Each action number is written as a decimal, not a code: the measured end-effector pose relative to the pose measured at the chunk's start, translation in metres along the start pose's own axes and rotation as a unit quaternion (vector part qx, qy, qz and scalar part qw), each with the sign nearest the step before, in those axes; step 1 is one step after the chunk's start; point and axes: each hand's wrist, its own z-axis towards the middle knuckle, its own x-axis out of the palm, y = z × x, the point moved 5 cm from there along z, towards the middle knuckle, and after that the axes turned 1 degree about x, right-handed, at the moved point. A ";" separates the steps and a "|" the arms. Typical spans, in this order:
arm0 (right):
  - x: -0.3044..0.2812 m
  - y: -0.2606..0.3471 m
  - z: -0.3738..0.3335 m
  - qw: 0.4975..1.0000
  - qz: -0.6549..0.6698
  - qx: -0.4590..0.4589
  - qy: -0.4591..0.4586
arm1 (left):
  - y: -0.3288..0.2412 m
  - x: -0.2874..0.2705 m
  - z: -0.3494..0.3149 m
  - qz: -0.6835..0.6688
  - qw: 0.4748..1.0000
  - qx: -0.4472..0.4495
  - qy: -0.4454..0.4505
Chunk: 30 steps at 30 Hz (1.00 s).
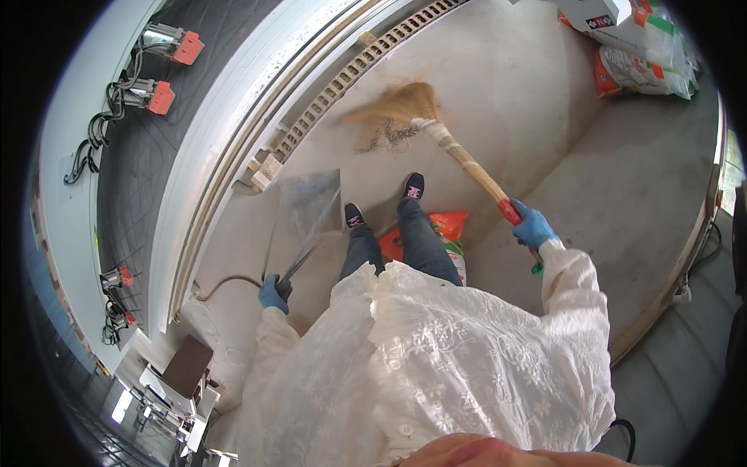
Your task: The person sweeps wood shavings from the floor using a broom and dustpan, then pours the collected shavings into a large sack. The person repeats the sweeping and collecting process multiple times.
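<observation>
My right hand, in a blue glove, is closed around the red-wrapped upper end of a straw broom. The broom's bristles are smeared by motion and spread on the floor beside a patch of loose brown debris. In a blue glove too, my left hand grips the dark handle end of a metal dustpan. The dustpan's flat shiny pan lies in front of my left foot, apart from the debris.
A slotted rail and a white machine frame curve along the left, with motors beyond. An orange-and-white bag lies by my legs. Filled bags sit at the far right. A hose lies near my left hand.
</observation>
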 end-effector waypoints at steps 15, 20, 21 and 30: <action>0.038 0.044 0.285 0.921 0.389 -0.015 -0.035 | -0.031 0.081 -0.023 0.045 0.998 0.021 0.024; 0.132 0.098 0.305 0.975 0.212 -0.021 0.062 | -0.039 0.094 -0.018 0.071 0.997 0.018 0.014; 0.143 0.103 0.295 0.987 0.148 -0.039 0.047 | -0.039 0.095 -0.015 0.078 0.997 0.019 0.015; 0.157 0.126 0.169 0.980 -0.103 -0.079 0.149 | -0.042 0.080 0.014 0.119 0.992 0.026 0.018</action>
